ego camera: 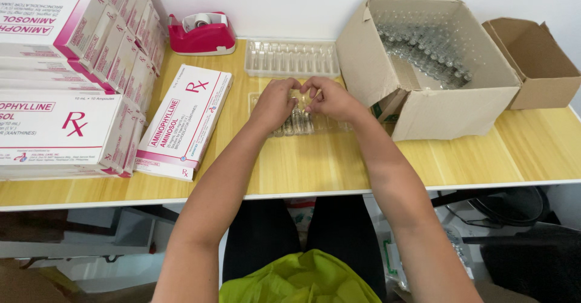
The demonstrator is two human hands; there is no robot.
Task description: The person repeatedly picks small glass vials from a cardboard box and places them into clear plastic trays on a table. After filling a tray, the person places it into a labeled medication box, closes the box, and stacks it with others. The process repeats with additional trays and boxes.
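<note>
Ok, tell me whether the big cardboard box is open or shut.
Open: the cardboard box has its flaps folded back, and rows of clear glass ampoules show inside.

Stacked cartons (60, 73) left, tape dispenser (203, 33) behind, tray (330, 124) centre, open box (423, 67) of ampoules (423, 52) right.

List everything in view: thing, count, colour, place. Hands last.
table: one, light wood, spans the view
carton stacks: many, white and pink, far left
single carton: one, white and pink, flat beside the stacks
tape dispenser: one, pink, back by the wall
empty tray: one, clear plastic, back centre
tray with ampoules: one, clear, under the hands
large box: one, brown cardboard, right, holds glass ampoules
small box: one, brown, far right
left hand: on the ampoules
right hand: on the ampoules
</note>
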